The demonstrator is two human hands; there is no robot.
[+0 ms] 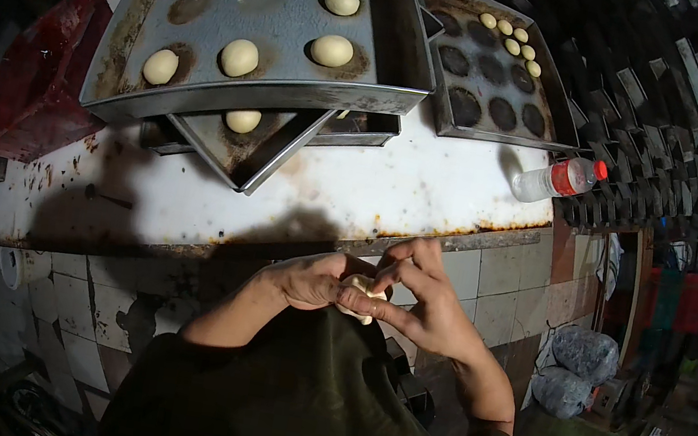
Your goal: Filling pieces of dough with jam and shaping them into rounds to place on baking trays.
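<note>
Dough lump: it's in both hands, right in front of the person's dark green top, just off the near edge of the white table. The dough piece looks pale and uneven, partly covered by thumbs.
Left hand: fingers curled in around the lump, so yeah, grasping it.
Right hand: pinching the same lump, thumb laid across it, index finger bent over the far side.
Which way it points: best guess, the long axis runs roughly toward and away from the table's near edge, slightly skewed. Can't call a front end, too much is hidden.
Done so far: four smooth balls on the big upper tray, three strung along its near edge, one further up by the right edge. One more ball on the lower tray poking out underneath. Smaller balls bunch in the far right corner of the other tray.
Left to do: I'd say this lump isn't rounded yet, and several dark marks on the upper tray carry no ball.
Bottle: clear, red cap, lying by the table's right edge.
</note>
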